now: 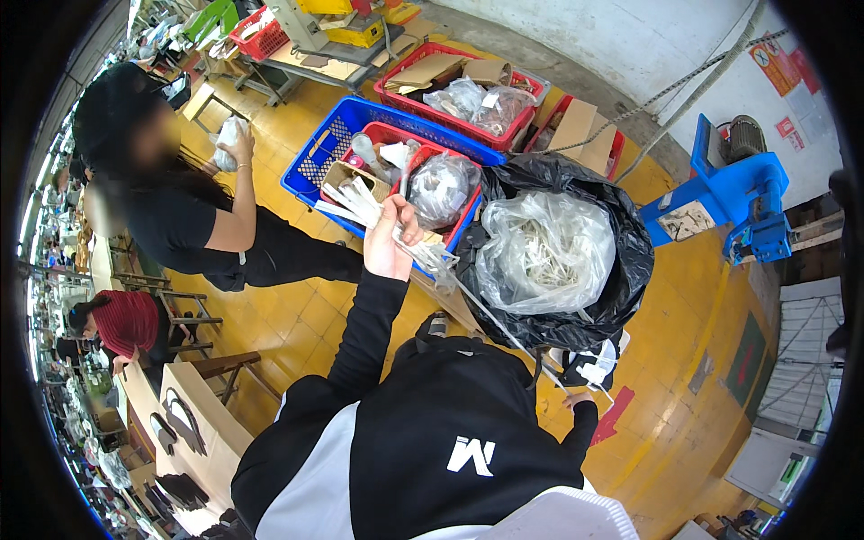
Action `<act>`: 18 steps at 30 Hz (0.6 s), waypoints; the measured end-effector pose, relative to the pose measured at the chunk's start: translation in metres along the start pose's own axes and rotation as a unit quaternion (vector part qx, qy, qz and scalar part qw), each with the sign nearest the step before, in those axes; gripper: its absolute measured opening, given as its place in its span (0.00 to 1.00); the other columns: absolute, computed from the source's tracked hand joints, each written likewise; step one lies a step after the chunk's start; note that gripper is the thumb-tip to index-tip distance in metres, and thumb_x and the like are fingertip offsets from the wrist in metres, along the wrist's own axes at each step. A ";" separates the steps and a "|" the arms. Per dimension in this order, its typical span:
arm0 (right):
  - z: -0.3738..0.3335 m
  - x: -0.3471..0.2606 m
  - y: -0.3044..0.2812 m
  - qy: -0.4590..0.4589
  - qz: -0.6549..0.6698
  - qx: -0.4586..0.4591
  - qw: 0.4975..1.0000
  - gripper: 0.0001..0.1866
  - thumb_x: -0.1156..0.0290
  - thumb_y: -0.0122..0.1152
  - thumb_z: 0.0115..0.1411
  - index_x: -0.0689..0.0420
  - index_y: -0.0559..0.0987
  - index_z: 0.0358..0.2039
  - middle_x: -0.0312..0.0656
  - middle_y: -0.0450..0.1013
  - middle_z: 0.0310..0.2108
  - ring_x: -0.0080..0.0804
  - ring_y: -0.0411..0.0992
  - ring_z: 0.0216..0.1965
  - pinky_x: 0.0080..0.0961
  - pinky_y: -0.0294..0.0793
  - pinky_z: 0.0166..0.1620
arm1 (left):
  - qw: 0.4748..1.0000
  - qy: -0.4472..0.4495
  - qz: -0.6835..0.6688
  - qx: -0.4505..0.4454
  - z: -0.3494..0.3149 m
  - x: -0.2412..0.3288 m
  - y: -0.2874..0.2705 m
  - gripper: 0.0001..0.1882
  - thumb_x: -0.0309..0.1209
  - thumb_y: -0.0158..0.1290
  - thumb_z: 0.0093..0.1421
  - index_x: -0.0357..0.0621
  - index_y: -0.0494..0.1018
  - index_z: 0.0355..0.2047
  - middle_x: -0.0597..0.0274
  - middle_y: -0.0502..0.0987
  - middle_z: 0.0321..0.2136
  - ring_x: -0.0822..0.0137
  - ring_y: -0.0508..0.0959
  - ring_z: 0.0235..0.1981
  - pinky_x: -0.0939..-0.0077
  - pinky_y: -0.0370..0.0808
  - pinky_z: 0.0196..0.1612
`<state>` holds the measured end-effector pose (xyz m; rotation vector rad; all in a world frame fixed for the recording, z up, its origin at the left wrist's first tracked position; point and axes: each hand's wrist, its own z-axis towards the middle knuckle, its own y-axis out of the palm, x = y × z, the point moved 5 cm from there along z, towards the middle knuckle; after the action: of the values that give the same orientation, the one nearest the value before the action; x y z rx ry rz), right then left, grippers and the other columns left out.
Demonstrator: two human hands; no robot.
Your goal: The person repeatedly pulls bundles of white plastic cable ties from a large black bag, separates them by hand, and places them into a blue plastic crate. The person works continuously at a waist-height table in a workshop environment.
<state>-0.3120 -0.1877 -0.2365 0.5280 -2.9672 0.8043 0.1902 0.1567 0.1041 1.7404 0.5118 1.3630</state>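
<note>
My left hand (391, 239) is raised in front of me, its fingers wrapped round a bundle of white strips (358, 202) whose ends fan out to the upper left and hang down to the right. From that bundle one long white strip (502, 329) stretches down to the right. At its lower end is my right hand (580, 400), small in view and low on the right, with its fingers closed on the strip. Beyond and right of my left hand stands a black plastic bag (625, 297), lined with a clear bag (589, 238) containing tangled white strips (551, 261).
A blue crate (310, 148) with red baskets and bagged things stands ahead. Behind it is a red crate (409, 101) with cardboard. A blue machine (720, 202) is at right. At left, a person in black (171, 216) holds a pale bundle (232, 142); another sits in red (126, 322).
</note>
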 end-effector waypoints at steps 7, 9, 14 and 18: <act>-0.026 -0.082 -0.039 -0.252 -0.098 0.159 0.949 0.28 0.55 0.62 0.41 0.53 0.74 0.44 0.50 0.73 0.38 0.46 0.71 0.42 0.33 0.70 0.44 | 0.996 0.075 0.047 0.007 -0.009 0.022 -0.001 0.24 0.34 0.42 0.63 0.44 0.53 0.58 0.71 0.59 0.20 0.81 0.54 0.15 0.86 0.53 0.19; -0.095 -0.132 -0.076 -0.315 0.036 0.114 0.942 0.27 0.59 0.62 0.42 0.58 0.73 0.44 0.51 0.72 0.37 0.47 0.72 0.39 0.34 0.70 0.40 | 0.998 0.055 0.031 0.015 -0.010 0.018 -0.010 0.24 0.34 0.40 0.64 0.42 0.53 0.58 0.72 0.58 0.19 0.81 0.53 0.14 0.87 0.52 0.19; -0.164 -0.240 -0.128 -0.490 0.120 0.309 0.806 0.15 0.70 0.57 0.50 0.59 0.74 0.40 0.49 0.70 0.38 0.46 0.68 0.43 0.31 0.66 0.46 | 0.985 -0.164 0.057 -0.022 -0.024 -0.011 -0.022 0.14 0.40 0.40 0.64 0.41 0.66 0.34 0.75 0.54 0.15 0.82 0.51 0.12 0.86 0.49 0.16; -0.132 -0.313 -0.125 -0.514 0.069 0.343 0.783 0.17 0.68 0.59 0.48 0.49 0.76 0.41 0.49 0.59 0.55 0.51 0.56 0.55 0.37 0.57 0.56 | 0.942 -0.298 0.148 -0.041 -0.044 -0.026 -0.030 0.13 0.40 0.41 0.63 0.45 0.64 0.28 0.74 0.55 0.14 0.81 0.50 0.11 0.86 0.48 0.15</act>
<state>0.0150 -0.1242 -0.0952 1.0564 -3.5026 2.2998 0.1459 0.1705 0.0664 2.0923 -0.1463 0.9503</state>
